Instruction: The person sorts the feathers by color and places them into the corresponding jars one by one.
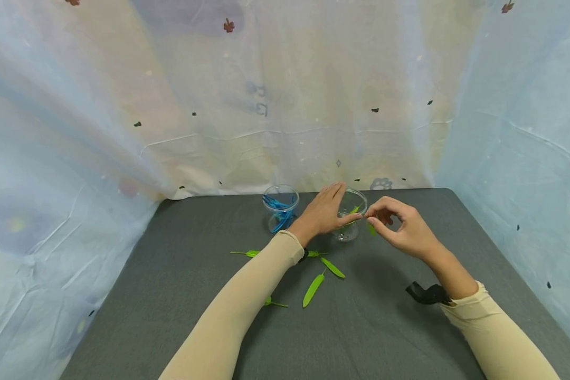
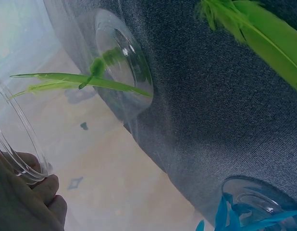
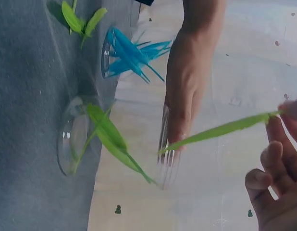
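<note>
Head view has your right hand (image 1: 410, 230) pinching one slender bright-green feather (image 3: 223, 129), likely light and easily creased, so best gripped at its quill (image 3: 275, 114), beside a clear stemmed cup (image 1: 347, 234) near the grey table (image 1: 356, 332)'s far edge, your left hand (image 1: 322, 212) straight-fingered against that cup.

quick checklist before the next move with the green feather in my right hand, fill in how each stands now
1. Right hand pinches the green feather near one end: ok
2. Left hand is at the rim of the clear cup: ok
3. That cup stands upright on the table: ok
4. Blue feathers are in the other cup: ok
5. Held feather's tip is inside the rim: cannot tell
6. Table free of loose green feathers: not ok, several lie there
</note>
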### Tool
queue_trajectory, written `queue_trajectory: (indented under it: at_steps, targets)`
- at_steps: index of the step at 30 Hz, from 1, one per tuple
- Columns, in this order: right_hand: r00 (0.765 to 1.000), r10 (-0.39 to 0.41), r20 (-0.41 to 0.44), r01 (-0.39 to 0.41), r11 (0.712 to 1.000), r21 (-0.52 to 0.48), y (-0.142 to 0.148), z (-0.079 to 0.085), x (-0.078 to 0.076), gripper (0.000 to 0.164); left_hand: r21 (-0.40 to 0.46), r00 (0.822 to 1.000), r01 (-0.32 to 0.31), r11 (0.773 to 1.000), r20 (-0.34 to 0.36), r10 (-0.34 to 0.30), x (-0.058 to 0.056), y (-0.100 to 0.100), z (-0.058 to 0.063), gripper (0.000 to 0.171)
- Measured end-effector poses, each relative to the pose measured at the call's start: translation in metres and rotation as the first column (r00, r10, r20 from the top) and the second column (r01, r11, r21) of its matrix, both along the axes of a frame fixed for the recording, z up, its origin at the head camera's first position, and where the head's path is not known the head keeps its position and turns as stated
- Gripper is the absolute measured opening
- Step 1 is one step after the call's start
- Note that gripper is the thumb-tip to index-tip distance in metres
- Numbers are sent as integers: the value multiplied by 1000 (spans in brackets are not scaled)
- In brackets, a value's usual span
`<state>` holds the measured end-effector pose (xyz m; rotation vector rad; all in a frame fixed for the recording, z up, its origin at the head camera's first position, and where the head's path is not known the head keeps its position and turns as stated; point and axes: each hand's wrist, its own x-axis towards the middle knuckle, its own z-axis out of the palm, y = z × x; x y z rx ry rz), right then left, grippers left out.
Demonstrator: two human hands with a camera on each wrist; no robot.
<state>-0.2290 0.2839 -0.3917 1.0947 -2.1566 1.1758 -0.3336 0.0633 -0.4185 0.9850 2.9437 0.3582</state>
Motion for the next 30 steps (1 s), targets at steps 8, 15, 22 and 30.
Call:
queue_trajectory:
  at_steps: [8, 15, 22, 30]
  targets:
    - [990, -129, -62, 126, 991, -53, 3, 5, -5, 35, 20, 1000, -7, 1000, -4, 7, 0, 1, -1, 106]
    - [979, -192, -67, 183, 976, -115, 5, 6, -15, 27, 13, 1000, -9, 1000, 2, 9, 2, 1, 2, 107]
    - [969, -237, -70, 227, 965, -127, -3, 15, -14, 20, 9, 1000, -5, 1000, 0, 5, 2, 1, 2, 108]
    - [975, -223, -8, 220, 966, -134, -15, 26, -10, 17, -1, 1000, -1, 1000, -3, 1, 1, 1, 2, 108]
